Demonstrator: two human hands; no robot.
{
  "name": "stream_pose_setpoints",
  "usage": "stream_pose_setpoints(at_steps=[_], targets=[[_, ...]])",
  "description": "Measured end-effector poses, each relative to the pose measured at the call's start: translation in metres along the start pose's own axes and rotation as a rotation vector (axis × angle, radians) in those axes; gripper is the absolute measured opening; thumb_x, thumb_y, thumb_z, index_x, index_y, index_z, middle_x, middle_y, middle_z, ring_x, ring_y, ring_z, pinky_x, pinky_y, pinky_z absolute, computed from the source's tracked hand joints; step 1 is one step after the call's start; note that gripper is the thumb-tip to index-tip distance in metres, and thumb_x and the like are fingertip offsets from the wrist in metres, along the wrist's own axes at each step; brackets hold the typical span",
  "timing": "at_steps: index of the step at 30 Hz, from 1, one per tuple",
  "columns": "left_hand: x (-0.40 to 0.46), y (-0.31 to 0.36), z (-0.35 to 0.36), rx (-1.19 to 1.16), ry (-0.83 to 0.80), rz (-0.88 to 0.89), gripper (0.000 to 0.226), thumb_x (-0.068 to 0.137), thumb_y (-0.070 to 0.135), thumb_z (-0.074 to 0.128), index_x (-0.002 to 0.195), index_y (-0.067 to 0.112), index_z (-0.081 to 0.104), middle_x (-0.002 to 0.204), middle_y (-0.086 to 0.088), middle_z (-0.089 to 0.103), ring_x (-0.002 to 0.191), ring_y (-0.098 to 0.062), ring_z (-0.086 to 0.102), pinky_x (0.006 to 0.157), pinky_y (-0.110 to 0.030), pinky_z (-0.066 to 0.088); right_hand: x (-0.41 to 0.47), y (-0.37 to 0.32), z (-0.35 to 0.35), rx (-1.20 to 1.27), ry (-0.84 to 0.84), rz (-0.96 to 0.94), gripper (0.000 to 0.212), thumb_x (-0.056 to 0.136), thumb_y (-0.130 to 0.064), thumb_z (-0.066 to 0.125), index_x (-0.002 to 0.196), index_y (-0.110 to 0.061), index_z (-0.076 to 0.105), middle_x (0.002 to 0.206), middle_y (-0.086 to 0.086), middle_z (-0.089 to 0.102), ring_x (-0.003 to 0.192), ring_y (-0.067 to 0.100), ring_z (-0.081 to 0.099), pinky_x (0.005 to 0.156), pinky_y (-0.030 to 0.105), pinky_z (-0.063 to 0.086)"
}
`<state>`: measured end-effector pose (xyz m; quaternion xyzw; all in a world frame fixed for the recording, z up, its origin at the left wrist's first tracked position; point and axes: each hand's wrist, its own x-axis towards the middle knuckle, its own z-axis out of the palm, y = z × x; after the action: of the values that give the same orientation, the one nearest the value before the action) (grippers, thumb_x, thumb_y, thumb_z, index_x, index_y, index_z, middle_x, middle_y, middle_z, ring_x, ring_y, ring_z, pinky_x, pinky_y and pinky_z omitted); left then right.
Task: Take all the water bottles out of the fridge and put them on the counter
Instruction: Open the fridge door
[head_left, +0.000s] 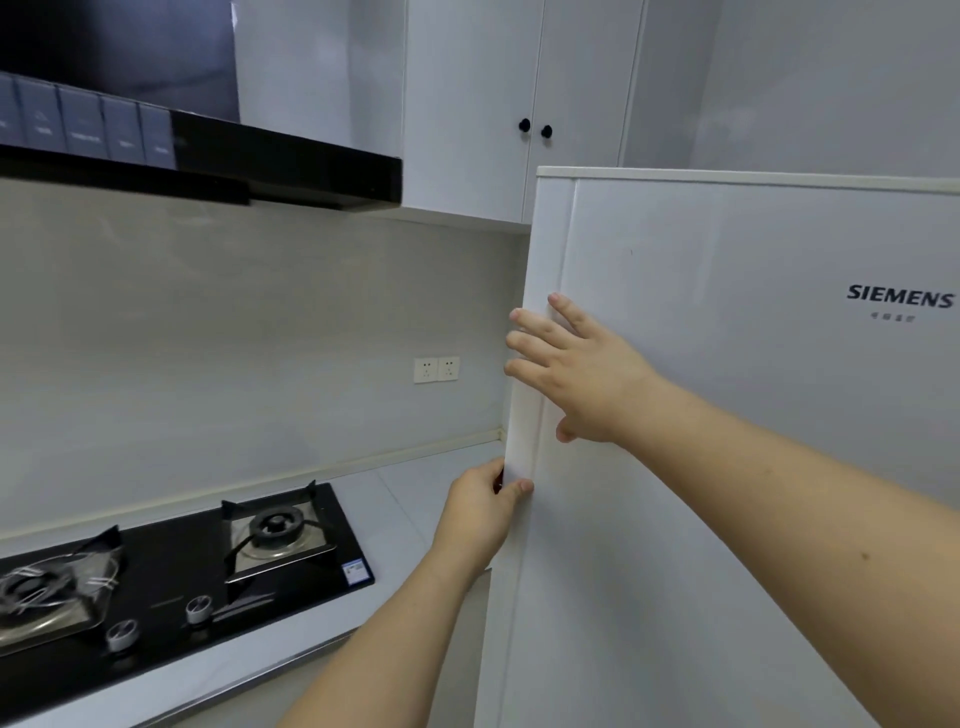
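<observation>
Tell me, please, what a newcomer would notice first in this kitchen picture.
First, the white fridge door filling the right side, with both hands at its left edge: the right hand higher up, fingers reaching over the edge, and the left hand gripping it lower down. Next, the black gas hob on the counter at lower left.

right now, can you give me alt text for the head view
Both hands are at the left edge of a closed white fridge door: the left hand grips the edge low down, the right hand lies with straight fingers higher up. A counter with a black gas hob lies to the left.
</observation>
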<state>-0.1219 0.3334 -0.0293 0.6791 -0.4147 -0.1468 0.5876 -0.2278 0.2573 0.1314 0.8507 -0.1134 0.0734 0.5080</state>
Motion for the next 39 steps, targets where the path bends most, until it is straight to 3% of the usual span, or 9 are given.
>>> stream_pose_setpoints(at_steps=[5, 10, 19, 25, 30, 35, 39], targets=[[-0.041, 0.004, -0.012, 0.035, -0.008, 0.014, 0.017, 0.087, 0.028, 0.053, 0.091, 0.025, 0.069, 0.09, 0.002, 0.072, 0.088, -0.022, 0.066, 0.083, -0.045, 0.053, -0.03, -0.014, -0.033, -0.004, 0.006, 0.007, 0.088, 0.082, -0.053, 0.066, 0.149, -0.02, 0.019, 0.158, 0.006, 0.008, 0.148, 0.029, -0.013, 0.115, 0.053, -0.013], [-0.077, 0.012, -0.021, 0.067, -0.017, 0.021, 0.015, 0.089, 0.022, 0.057, 0.091, 0.025, 0.071, 0.085, 0.008, 0.072, 0.085, -0.015, 0.067, 0.082, -0.039, 0.055, -0.061, -0.024, -0.059, 0.008, 0.003, 0.012, 0.089, 0.084, -0.051, 0.065, 0.151, -0.019, 0.016, 0.159, 0.006, 0.006, 0.148, 0.028, -0.015, 0.116, 0.052, -0.013], [-0.146, 0.027, -0.017, 0.12, 0.049, 0.018, 0.024, 0.08, 0.037, 0.053, 0.087, 0.018, 0.065, 0.086, -0.003, 0.07, 0.084, -0.028, 0.065, 0.076, -0.045, 0.054, -0.12, -0.034, -0.098, 0.015, 0.068, 0.002, 0.087, 0.085, -0.049, 0.064, 0.152, -0.019, 0.018, 0.161, 0.005, 0.007, 0.149, 0.027, -0.011, 0.116, 0.051, -0.012], [-0.198, 0.047, -0.006, 0.161, 0.125, 0.024, 0.018, 0.083, 0.034, 0.055, 0.085, 0.02, 0.066, 0.081, 0.0, 0.07, 0.08, -0.025, 0.063, 0.073, -0.042, 0.052, -0.161, -0.032, -0.116, -0.032, 0.14, -0.043, 0.086, 0.087, -0.054, 0.058, 0.153, -0.021, 0.014, 0.162, 0.003, 0.005, 0.149, 0.026, -0.011, 0.114, 0.053, -0.015], [-0.239, 0.063, 0.005, 0.187, 0.205, 0.022, 0.015, 0.085, 0.03, 0.059, 0.081, 0.018, 0.065, 0.075, -0.002, 0.068, 0.065, -0.021, 0.053, 0.062, -0.035, 0.045, -0.195, -0.034, -0.13, -0.052, 0.211, -0.055, 0.083, 0.088, -0.051, 0.059, 0.15, -0.019, 0.015, 0.16, 0.005, 0.007, 0.149, 0.028, -0.008, 0.114, 0.054, -0.014], [-0.286, 0.083, 0.018, 0.166, 0.208, 0.004, 0.02, 0.08, 0.034, 0.058, 0.085, 0.019, 0.069, 0.081, 0.001, 0.072, 0.081, -0.025, 0.065, 0.077, -0.043, 0.053, -0.24, -0.035, -0.142, -0.031, 0.301, -0.061, 0.08, 0.087, -0.05, 0.061, 0.149, -0.018, 0.02, 0.16, 0.005, 0.011, 0.149, 0.028, -0.004, 0.116, 0.054, -0.01], [-0.323, 0.097, 0.03, 0.169, 0.197, 0.028, 0.021, 0.079, 0.034, 0.06, 0.087, 0.018, 0.071, 0.085, -0.001, 0.073, 0.083, -0.026, 0.067, 0.083, -0.044, 0.052, -0.279, -0.026, -0.149, -0.022, 0.441, -0.073, 0.084, 0.075, -0.054, 0.072, 0.144, -0.021, 0.038, 0.156, 0.003, 0.028, 0.149, 0.026, 0.012, 0.118, 0.053, -0.001]])
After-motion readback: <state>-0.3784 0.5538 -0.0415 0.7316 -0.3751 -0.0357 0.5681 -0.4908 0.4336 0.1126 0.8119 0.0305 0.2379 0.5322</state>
